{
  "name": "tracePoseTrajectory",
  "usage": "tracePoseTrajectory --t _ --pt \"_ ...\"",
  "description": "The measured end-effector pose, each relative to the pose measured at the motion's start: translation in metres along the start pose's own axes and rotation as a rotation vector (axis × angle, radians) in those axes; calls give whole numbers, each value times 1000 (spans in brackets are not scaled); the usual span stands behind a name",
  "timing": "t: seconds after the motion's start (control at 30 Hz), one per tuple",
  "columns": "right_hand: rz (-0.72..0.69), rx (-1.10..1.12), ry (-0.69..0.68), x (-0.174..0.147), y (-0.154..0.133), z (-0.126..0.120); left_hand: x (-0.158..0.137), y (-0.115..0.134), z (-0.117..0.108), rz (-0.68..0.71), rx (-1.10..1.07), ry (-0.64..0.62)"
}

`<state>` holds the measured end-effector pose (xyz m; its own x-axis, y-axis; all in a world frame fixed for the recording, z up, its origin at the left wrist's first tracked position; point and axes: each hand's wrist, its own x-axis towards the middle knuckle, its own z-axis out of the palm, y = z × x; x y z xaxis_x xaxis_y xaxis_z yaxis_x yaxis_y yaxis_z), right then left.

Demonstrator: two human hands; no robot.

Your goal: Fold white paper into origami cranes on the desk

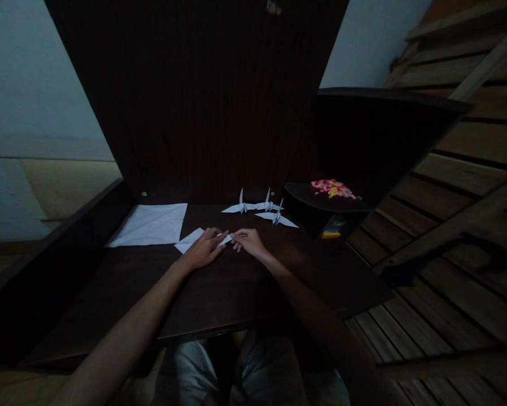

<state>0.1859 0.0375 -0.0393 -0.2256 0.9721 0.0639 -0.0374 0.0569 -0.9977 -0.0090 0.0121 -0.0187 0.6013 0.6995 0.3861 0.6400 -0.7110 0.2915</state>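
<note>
A folded piece of white paper (pixel 189 239) lies on the dark desk in front of me, its left part wide and its right end drawn to a narrow point. My left hand (pixel 204 248) rests on it from above, fingers stretched over the middle and covering much of it. At the pointed right end, my right hand (pixel 248 242) pinches the paper's tip between thumb and fingers. Just beyond my hands stand several white paper cranes (pixel 277 217) with spread wings, close together. To the left lies a flat white sheet of paper (pixel 149 224) with a diagonal crease.
On the right, a small dark corner shelf (pixel 295 192) bears a heap of pink, red and yellow bits (pixel 333 188). Beneath it sits a small yellow-orange object (pixel 331 234). A tall dark panel (pixel 194 113) rises behind the desk (pixel 236 293). Wooden slats (pixel 460 225) stand at the right.
</note>
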Motion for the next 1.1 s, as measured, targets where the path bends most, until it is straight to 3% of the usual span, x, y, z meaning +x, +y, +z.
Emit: tracePoseTrajectory --t 0.6,1.0,1.1 --pt "-54 -227 74 -6 -3 3 1 -2 2 -14 5 -22" --pt "90 -339 99 -4 -11 1 4 -11 13 -198 186 -219" --pt "29 -453 116 -5 -12 0 5 -11 12 -195 216 -254"
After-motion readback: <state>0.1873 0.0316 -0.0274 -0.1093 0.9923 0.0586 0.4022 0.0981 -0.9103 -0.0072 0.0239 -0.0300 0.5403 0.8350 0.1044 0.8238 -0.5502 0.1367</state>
